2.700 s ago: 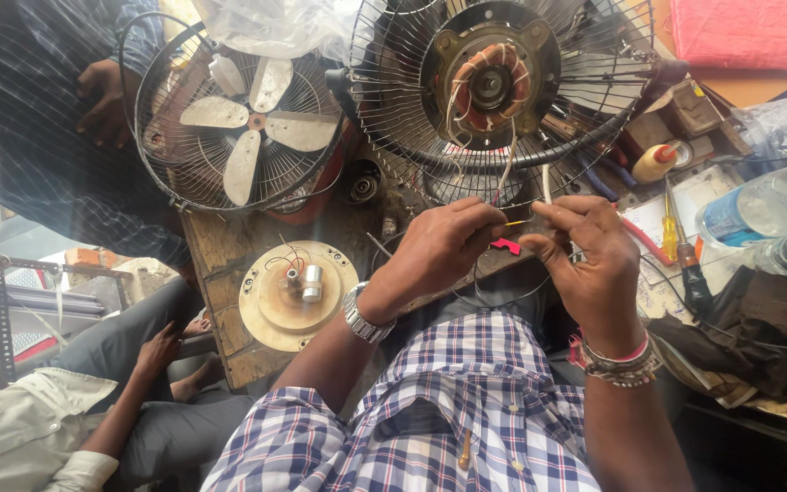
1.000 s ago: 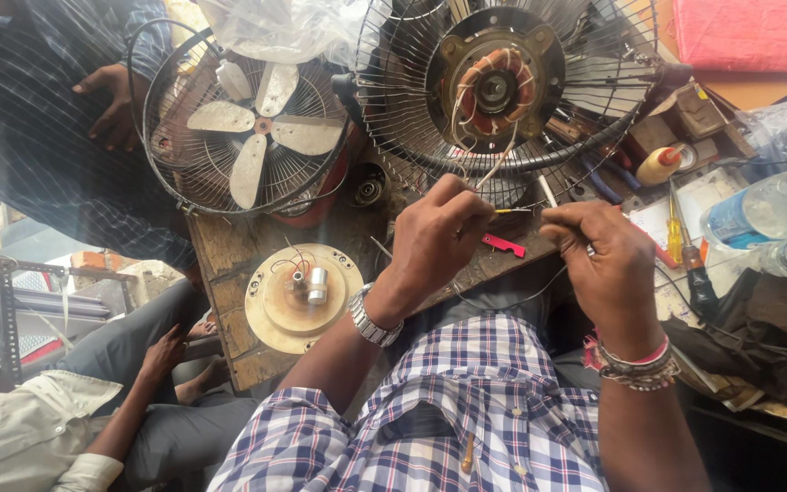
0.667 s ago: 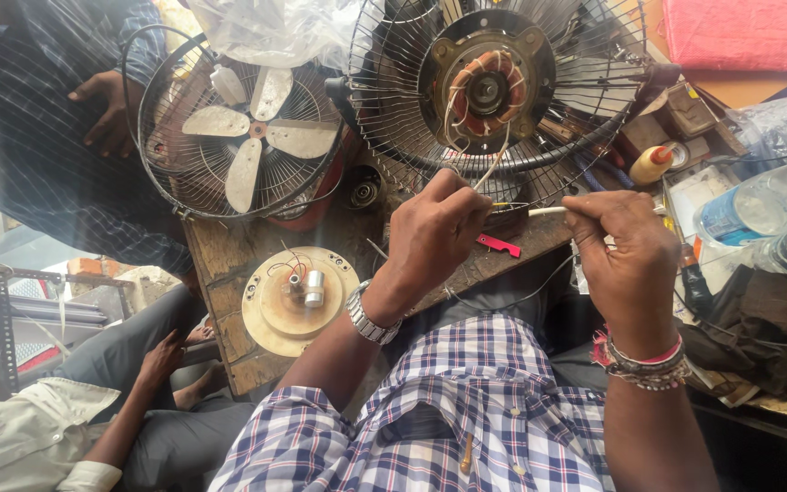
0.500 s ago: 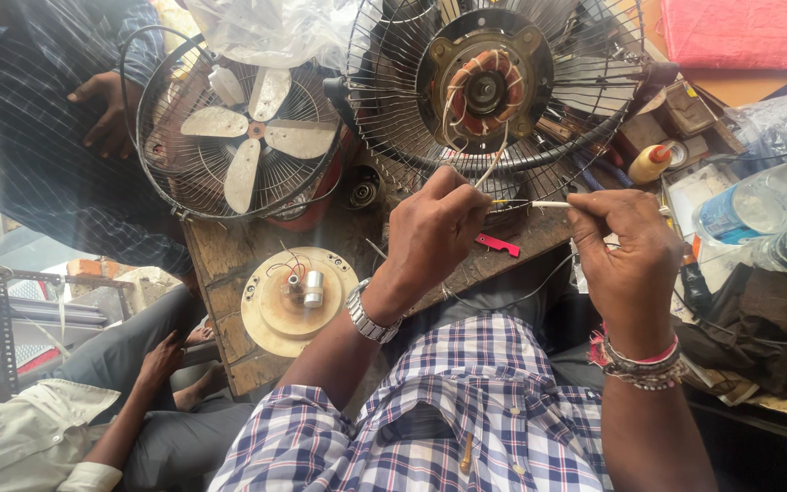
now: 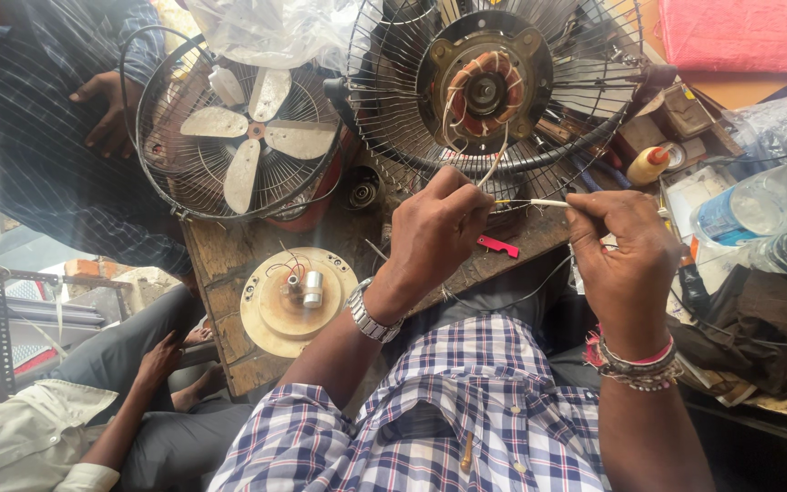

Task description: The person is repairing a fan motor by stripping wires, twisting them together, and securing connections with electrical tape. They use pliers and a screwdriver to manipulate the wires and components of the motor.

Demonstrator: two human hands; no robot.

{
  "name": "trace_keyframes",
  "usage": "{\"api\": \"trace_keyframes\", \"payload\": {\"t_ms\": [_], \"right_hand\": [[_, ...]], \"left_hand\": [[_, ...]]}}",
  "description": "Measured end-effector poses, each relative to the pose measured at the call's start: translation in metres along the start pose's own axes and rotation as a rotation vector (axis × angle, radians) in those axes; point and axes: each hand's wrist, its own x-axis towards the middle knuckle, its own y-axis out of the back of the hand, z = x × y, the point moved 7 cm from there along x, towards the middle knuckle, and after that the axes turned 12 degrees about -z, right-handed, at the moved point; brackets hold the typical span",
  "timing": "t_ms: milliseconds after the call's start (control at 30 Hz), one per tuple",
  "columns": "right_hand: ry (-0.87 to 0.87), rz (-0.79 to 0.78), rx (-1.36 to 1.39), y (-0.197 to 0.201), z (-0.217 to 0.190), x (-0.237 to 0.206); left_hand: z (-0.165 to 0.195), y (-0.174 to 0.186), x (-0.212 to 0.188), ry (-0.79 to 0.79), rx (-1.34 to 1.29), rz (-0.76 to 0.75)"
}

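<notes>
both hands (image 5: pixel 439 228) (image 5: pixel 626 260) pinching a wire (image 5: pixel 532 202), open motor (image 5: pixel 485 91) behind, red clip (image 5: pixel 497 245) on the surface (image 5: pixel 229 260), bladed fan (image 5: pixel 243 132) left

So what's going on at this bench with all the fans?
A person in a checked shirt is working on an opened fan motor set in a wire guard. The left hand pinches a thin lead coming off the copper windings, while the right hand holds a slim white sleeve against it, between the two hands. A second caged fan and a round cream motor cover sit on the wooden bench. Other people sit alongside.
</notes>
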Motion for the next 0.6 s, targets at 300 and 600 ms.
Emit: {"api": "trace_keyframes", "payload": {"t_ms": [300,600], "right_hand": [[0.004,0.006,-0.029,0.004,-0.0028,0.0021],[-0.003,-0.004,-0.027,0.0012,-0.0082,0.0044]], "left_hand": [[0.0019,0.0027,0.0019,-0.011,-0.002,0.011],[0.0017,0.0064,0.0003,-0.008,-0.005,0.012]]}}
